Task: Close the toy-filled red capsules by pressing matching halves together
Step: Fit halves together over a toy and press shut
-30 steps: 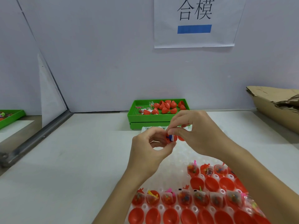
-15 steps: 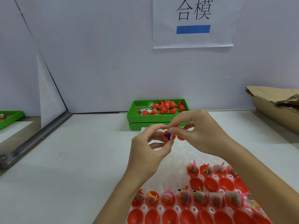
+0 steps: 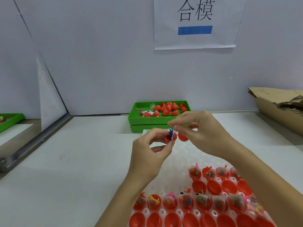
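My left hand (image 3: 150,153) pinches a red capsule half (image 3: 170,138) that holds a white and blue toy, raised above the table. My right hand (image 3: 199,130) is close beside it on the right, with a second red half (image 3: 182,137) held under its fingers; its thumb and forefinger touch the toy's top. The two halves sit side by side, apart. Below, a white dimpled tray (image 3: 178,159) carries rows of red halves: several filled with bagged toys (image 3: 186,203) and several empty ones (image 3: 214,187).
A green tray (image 3: 139,119) with several closed red capsules stands at the back against the wall. A crumpled cardboard box (image 3: 278,105) lies at the right. Another green tray (image 3: 9,119) sits beyond a metal rail (image 3: 37,141) at the left.
Both hands have lifted slightly. The halves have come a little apart and the toy now stands visibly out of the left half, with my right fingertips on it.
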Tool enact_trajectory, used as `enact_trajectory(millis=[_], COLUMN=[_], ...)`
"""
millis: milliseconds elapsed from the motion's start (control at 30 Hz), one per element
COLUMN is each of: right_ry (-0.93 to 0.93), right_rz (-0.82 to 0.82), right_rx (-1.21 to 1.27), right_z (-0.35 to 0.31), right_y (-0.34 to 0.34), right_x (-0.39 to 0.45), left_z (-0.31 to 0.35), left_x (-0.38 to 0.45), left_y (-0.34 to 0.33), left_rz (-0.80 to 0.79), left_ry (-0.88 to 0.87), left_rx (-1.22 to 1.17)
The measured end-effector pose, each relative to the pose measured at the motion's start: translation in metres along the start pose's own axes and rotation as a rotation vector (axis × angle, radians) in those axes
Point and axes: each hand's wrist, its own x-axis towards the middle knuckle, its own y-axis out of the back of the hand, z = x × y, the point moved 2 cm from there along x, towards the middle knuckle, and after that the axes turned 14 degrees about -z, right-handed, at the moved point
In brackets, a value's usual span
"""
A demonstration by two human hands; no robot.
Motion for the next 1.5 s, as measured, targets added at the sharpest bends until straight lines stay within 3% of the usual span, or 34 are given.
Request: enact_trajectory(millis=[133,367,1500], right_ry=[-0.063,-0.077,-0.056], right_rz=[0.045,-0.149,-0.117], right_rx=[-0.005,-0.078,0.006], right_z=[0.004,0.002,-0.006], right_y=[0.017,0.015,0.006], right_x=[-0.003,-0.005,-0.003], left_z=[-0.001,0.001,0.002], left_x=[0.0,0.0,0.0], left_y=[0.0,-0.001,0.0], left_rz=[-0.002,-0.031,-0.007], left_ry=[0.0,-0.024,-0.002], left_rx=[-0.011,-0.078,-0.151])
